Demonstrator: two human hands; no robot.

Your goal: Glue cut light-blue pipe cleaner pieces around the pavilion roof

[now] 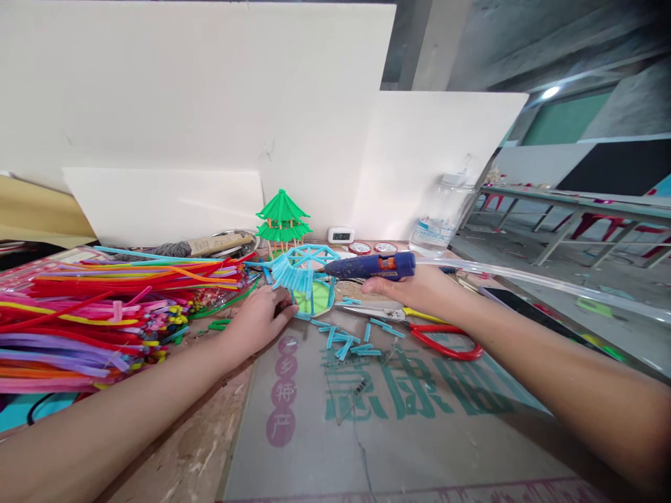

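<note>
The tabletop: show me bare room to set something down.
Roomiest: the printed sheet's near part, below the barcode sticker. Smaller: bare wood between the left forearm and the sheet. Crowded: the left, with fuzzy stems; and beyond the sticker, with scissors, cut blue pieces and a blue model.

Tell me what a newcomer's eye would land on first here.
Probably the heaped, multicoloured pipe cleaners at the left. Next, perhaps, the green two-tiered pagoda model at the back, before a white board, and the blue glue gun in the right hand, pointed at a light-blue model.
</note>
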